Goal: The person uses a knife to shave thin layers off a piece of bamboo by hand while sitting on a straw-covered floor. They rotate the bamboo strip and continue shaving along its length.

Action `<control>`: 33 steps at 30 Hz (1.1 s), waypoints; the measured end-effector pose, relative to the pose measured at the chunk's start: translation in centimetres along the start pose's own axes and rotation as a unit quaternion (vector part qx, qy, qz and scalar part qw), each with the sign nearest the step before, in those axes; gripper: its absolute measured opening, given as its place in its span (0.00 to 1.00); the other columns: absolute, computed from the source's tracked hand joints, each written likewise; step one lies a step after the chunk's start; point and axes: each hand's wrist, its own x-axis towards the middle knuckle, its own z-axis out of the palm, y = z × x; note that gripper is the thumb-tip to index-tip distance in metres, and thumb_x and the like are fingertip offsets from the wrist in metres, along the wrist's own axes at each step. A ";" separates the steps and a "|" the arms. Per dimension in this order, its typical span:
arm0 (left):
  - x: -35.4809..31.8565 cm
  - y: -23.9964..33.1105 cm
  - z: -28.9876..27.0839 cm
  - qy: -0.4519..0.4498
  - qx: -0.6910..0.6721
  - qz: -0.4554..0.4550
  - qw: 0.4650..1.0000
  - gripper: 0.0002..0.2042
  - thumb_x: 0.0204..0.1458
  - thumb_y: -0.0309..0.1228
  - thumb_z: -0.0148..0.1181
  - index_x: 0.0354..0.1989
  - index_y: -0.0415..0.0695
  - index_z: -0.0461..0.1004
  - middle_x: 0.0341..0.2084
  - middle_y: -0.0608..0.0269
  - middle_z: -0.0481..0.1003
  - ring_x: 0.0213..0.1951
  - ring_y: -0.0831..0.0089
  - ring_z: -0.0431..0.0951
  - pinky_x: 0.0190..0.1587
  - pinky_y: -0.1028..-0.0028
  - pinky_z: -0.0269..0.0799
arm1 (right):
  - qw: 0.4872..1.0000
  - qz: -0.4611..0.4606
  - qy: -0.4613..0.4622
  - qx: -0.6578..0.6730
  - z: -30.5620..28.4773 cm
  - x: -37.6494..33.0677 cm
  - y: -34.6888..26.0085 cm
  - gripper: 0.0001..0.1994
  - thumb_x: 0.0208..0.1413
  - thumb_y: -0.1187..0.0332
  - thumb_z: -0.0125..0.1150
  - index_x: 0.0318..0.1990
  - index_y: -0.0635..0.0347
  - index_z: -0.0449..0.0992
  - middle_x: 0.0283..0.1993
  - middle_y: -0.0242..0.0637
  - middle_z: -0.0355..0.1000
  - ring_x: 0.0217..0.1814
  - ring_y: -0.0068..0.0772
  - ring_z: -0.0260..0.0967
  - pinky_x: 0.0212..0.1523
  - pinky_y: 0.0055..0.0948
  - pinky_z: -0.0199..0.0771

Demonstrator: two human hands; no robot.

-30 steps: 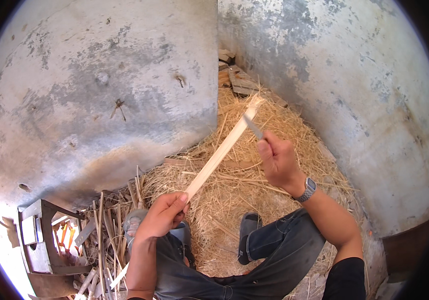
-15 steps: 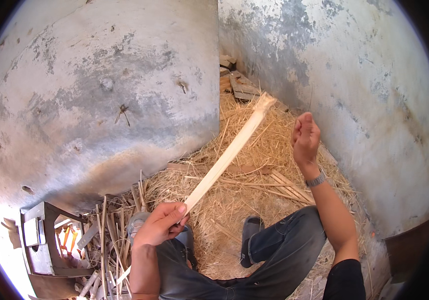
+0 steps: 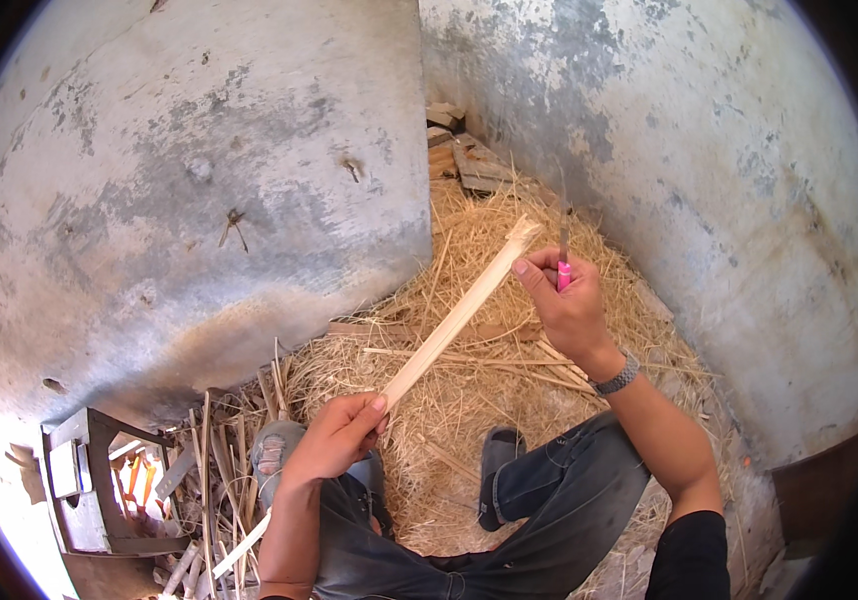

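A long, flat, pale bamboo strip [image 3: 454, 320] slants from my lap up toward the far right, with a rough, frayed far end. My left hand [image 3: 337, 435] pinches its near end between thumb and fingers, above my left knee. Close beside the far end is my right hand [image 3: 574, 305], closed around a thin knife [image 3: 563, 245] with a pink part at its grip and its narrow blade pointing up. The right thumb tip lies at the strip's edge; whether it presses on it I cannot tell.
Straw-like shavings [image 3: 489, 400] cover the floor around my feet. Split sticks [image 3: 214, 460] lie in a heap at the left, beside a wooden frame like an overturned stool [image 3: 99, 480]. Worn plaster walls [image 3: 249, 170] meet at the back, where broken boards [image 3: 484, 170] lie.
My right hand has swung left and down to the strip's far end, and the knife in it now shows. The strip's far end has dropped slightly.
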 end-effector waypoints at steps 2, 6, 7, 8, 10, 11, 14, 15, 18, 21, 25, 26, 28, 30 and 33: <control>0.4 -0.3 -0.1 0.025 0.031 0.013 0.999 0.22 0.72 0.47 0.49 0.28 0.45 0.71 0.15 0.75 0.64 0.17 0.85 0.60 0.20 0.78 0.54 | 0.998 0.002 -0.044 -0.042 -0.3 -0.1 -0.1 0.08 0.64 0.68 0.68 0.37 0.64 0.81 0.21 0.18 0.65 0.22 0.08 0.52 0.22 0.19 0.50; 1.4 -1.5 -0.9 0.104 0.061 0.034 0.992 0.22 0.72 0.46 0.50 0.28 0.43 0.72 0.15 0.75 0.65 0.18 0.84 0.61 0.21 0.76 0.56 | 0.959 -0.022 -0.260 -0.107 0.3 -1.5 -0.6 0.07 0.62 0.67 0.69 0.36 0.62 0.81 0.25 0.27 0.73 0.25 0.17 0.64 0.27 0.24 0.64; 1.6 -1.7 -1.1 0.140 0.078 0.046 0.986 0.22 0.72 0.46 0.50 0.29 0.43 0.72 0.15 0.75 0.65 0.18 0.84 0.61 0.22 0.76 0.56 | 0.939 -0.044 -0.325 -0.103 0.7 -1.9 -0.5 0.08 0.62 0.66 0.69 0.36 0.61 0.81 0.26 0.29 0.75 0.26 0.19 0.67 0.28 0.26 0.67; 1.8 -1.9 -1.4 0.176 0.094 0.058 0.978 0.22 0.72 0.46 0.50 0.29 0.43 0.73 0.15 0.75 0.65 0.18 0.84 0.61 0.22 0.76 0.56 | 0.902 -0.019 -0.415 -0.116 1.1 -2.2 -0.8 0.09 0.62 0.64 0.68 0.37 0.61 0.81 0.28 0.32 0.77 0.29 0.25 0.70 0.32 0.29 0.70; 2.1 -2.0 -2.4 0.234 0.113 0.062 0.964 0.21 0.71 0.45 0.50 0.29 0.43 0.72 0.15 0.76 0.64 0.18 0.85 0.59 0.21 0.77 0.54 | 0.801 0.031 -0.582 -0.138 1.7 -2.7 -2.2 0.13 0.63 0.58 0.67 0.38 0.60 0.82 0.33 0.38 0.80 0.36 0.35 0.77 0.39 0.35 0.75; 1.9 -1.9 -2.8 0.214 0.061 0.052 0.974 0.21 0.71 0.45 0.50 0.29 0.44 0.72 0.15 0.76 0.63 0.17 0.85 0.58 0.20 0.78 0.52 | 0.814 0.024 -0.567 -0.124 2.0 -2.9 -2.6 0.14 0.63 0.56 0.67 0.40 0.60 0.82 0.34 0.38 0.80 0.36 0.37 0.77 0.40 0.36 0.75; 0.9 -1.0 -3.3 0.137 -0.072 0.038 0.987 0.20 0.72 0.45 0.50 0.29 0.46 0.70 0.14 0.78 0.58 0.15 0.87 0.54 0.17 0.80 0.48 | 0.889 -0.045 -0.437 -0.133 2.5 -3.3 -1.9 0.18 0.68 0.51 0.60 0.45 0.58 0.79 0.35 0.36 0.76 0.36 0.35 0.73 0.40 0.34 0.72; 0.4 -0.5 -3.0 0.112 -0.074 0.018 0.991 0.20 0.72 0.46 0.49 0.29 0.46 0.69 0.14 0.78 0.59 0.15 0.87 0.54 0.17 0.80 0.48 | 0.921 0.014 -0.378 -0.096 2.2 -3.1 -0.9 0.18 0.70 0.51 0.57 0.44 0.58 0.78 0.34 0.35 0.74 0.34 0.32 0.71 0.38 0.32 0.70; -0.6 0.5 -2.2 0.047 -0.065 -0.022 0.997 0.21 0.72 0.47 0.49 0.28 0.46 0.69 0.14 0.77 0.59 0.15 0.86 0.55 0.17 0.80 0.49 | 0.972 0.075 -0.218 -0.039 1.4 -2.1 0.2 0.19 0.74 0.52 0.50 0.42 0.59 0.77 0.30 0.31 0.67 0.30 0.23 0.62 0.33 0.28 0.64; -1.0 0.3 -1.6 0.016 -0.031 -0.022 0.999 0.22 0.72 0.48 0.49 0.28 0.46 0.69 0.13 0.76 0.59 0.14 0.86 0.55 0.16 0.80 0.48 | 0.988 -0.028 -0.122 -0.086 1.2 -1.2 -0.6 0.20 0.76 0.54 0.47 0.38 0.60 0.76 0.25 0.28 0.62 0.26 0.18 0.56 0.27 0.26 0.57; -1.3 0.5 -1.4 -0.010 -0.033 -0.014 0.999 0.22 0.71 0.47 0.51 0.27 0.46 0.69 0.12 0.76 0.58 0.12 0.85 0.55 0.14 0.80 0.47 | 0.990 -0.048 -0.049 -0.119 0.4 -0.5 0.6 0.23 0.76 0.55 0.46 0.33 0.62 0.75 0.20 0.25 0.59 0.22 0.18 0.54 0.24 0.27 0.57; -1.4 0.6 -1.5 -0.017 -0.037 -0.016 0.999 0.22 0.71 0.48 0.51 0.27 0.45 0.69 0.12 0.76 0.58 0.12 0.85 0.55 0.14 0.79 0.47 | 0.990 -0.065 -0.041 -0.122 0.4 -0.4 1.0 0.23 0.76 0.55 0.46 0.32 0.63 0.76 0.18 0.25 0.58 0.21 0.18 0.53 0.23 0.27 0.57; -1.3 1.1 -1.1 -0.015 -0.041 -0.016 0.999 0.22 0.72 0.47 0.50 0.27 0.46 0.68 0.13 0.77 0.58 0.14 0.86 0.55 0.16 0.79 0.47 | 0.985 -0.088 -0.037 -0.142 0.4 -0.4 1.1 0.23 0.76 0.55 0.48 0.33 0.63 0.77 0.18 0.27 0.60 0.20 0.21 0.56 0.23 0.29 0.59; -1.2 1.3 -0.9 -0.015 -0.045 -0.015 0.999 0.22 0.72 0.47 0.49 0.27 0.46 0.68 0.13 0.78 0.58 0.14 0.86 0.55 0.17 0.79 0.46 | 0.979 -0.102 -0.065 -0.167 1.1 -0.9 1.0 0.22 0.75 0.56 0.49 0.33 0.63 0.77 0.18 0.32 0.63 0.19 0.26 0.59 0.23 0.31 0.61; -1.0 1.4 -0.8 -0.014 -0.048 -0.019 0.999 0.21 0.72 0.47 0.50 0.27 0.46 0.68 0.13 0.79 0.57 0.15 0.86 0.54 0.18 0.79 0.46 | 0.958 -0.125 -0.153 -0.207 3.6 -2.8 0.3 0.19 0.73 0.58 0.52 0.33 0.62 0.78 0.19 0.41 0.66 0.18 0.36 0.65 0.23 0.36 0.64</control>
